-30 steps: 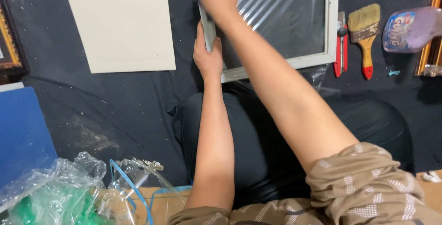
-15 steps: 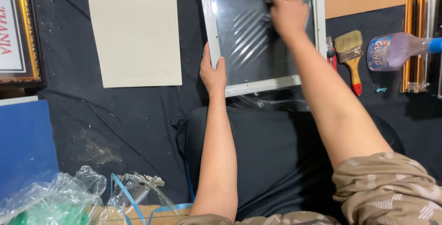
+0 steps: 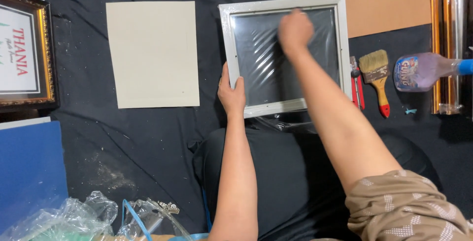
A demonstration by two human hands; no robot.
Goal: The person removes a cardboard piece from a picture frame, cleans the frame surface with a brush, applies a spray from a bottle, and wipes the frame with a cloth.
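My left hand (image 3: pixel 231 93) clasped the lower-left rail of the grey picture frame (image 3: pixel 229 44), lying flat on the dark cloth (image 3: pixel 148 137). My right hand (image 3: pixel 294 30) pressed, fingers curled, on its plastic-wrapped glass (image 3: pixel 256 58). Likely rigid, slick and breakable; best gripped by the rails. Right of it lay a paintbrush (image 3: pixel 375 71).

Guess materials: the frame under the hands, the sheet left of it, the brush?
Frame: pale grey moulding, likely painted wood or plastic, matte; clear film over the pane, shown by diagonal glare streaks. Left hand grips its edge, right hand presses the pane.
Sheet: beige cardboard, dull, flat.
Brush: pale bristles, yellow handle with red tip, probably painted wood.
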